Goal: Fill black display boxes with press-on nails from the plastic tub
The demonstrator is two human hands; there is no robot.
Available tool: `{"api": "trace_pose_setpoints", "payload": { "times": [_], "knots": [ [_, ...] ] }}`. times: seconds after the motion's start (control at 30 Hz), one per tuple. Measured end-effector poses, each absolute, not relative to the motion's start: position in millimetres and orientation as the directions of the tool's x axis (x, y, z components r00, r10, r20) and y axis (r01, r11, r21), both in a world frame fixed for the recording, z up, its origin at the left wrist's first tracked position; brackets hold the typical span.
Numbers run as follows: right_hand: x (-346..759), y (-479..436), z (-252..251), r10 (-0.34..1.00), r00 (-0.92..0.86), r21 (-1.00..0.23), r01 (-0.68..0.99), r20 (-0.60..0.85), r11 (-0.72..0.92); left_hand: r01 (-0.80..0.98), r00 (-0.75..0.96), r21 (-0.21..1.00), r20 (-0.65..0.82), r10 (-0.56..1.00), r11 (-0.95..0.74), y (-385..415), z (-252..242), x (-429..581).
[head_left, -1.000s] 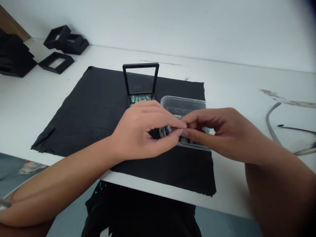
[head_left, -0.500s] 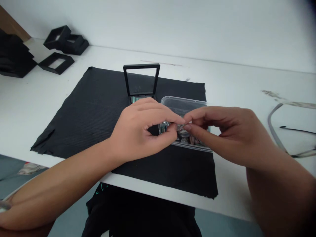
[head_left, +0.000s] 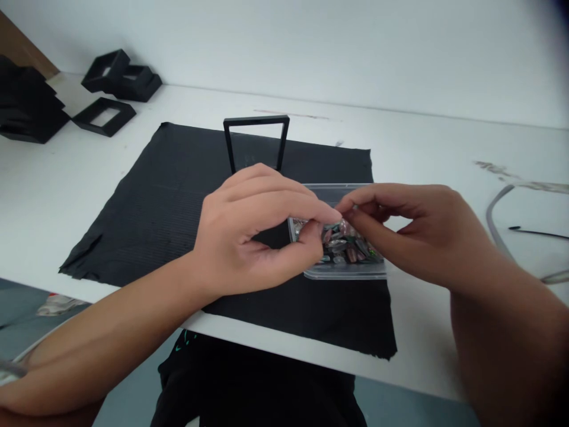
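My left hand [head_left: 253,231] and my right hand [head_left: 413,231] meet fingertip to fingertip over a clear plastic box [head_left: 344,274]. Both hands are closed in a pinch, thumb against forefinger. Whatever small thing is between the fingertips is too hidden to make out. Inside the box lie several glossy false nails [head_left: 351,254] in clear, pink and dark tones. Behind my left hand stands the raised lid of a black display case [head_left: 256,121], with a transparent window in it. My hand covers the lower part of that case.
A black mat [head_left: 146,201] lies under the case and box on the white table [head_left: 427,338]. Several black frames [head_left: 104,117] rest at the back left, near a dark stack [head_left: 29,104]. A pair of glasses [head_left: 498,219] lies at the right.
My left hand has shifted slightly and now hides the base of the display case. More of the false nails shows beneath my fingers. My fingertips remain together.
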State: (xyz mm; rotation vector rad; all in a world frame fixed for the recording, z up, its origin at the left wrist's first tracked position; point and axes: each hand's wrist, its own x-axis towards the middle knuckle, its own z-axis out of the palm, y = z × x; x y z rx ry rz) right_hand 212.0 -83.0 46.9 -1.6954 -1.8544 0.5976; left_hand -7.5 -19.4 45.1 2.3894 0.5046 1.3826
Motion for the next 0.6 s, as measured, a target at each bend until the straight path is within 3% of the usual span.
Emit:
{"api": "trace_pose_setpoints", "payload": {
  "times": [0.2, 0.4, 0.5, 0.6],
  "knots": [
    [219.9, -78.7, 46.3, 0.998, 0.061, -0.37, 0.928, 0.016, -0.051, 0.162, 0.431, 0.37, 0.807, 0.403, -0.915, -12.7, 47.5, -14.1],
    [237.0, -69.6, 48.6, 0.899, 0.428, -0.17, 0.883, -0.088, -0.437, 0.221, 0.207, 0.41, 0.867, 0.453, -0.885, 1.7, 45.9, -20.3],
    [244.1, -67.4, 46.0, 0.833, 0.542, -0.181, 0.835, 0.108, -0.52, 0.199, 0.182, 0.327, 0.914, 0.363, -0.924, 8.0, 44.3, -20.5],
    [232.3, -71.4, 45.8, 0.788, 0.451, -0.35, 0.881, 0.42, -0.318, 0.186, 0.282, 0.322, 0.888, 0.364, -0.928, 8.3, 42.3, -19.1]
  ]
}}
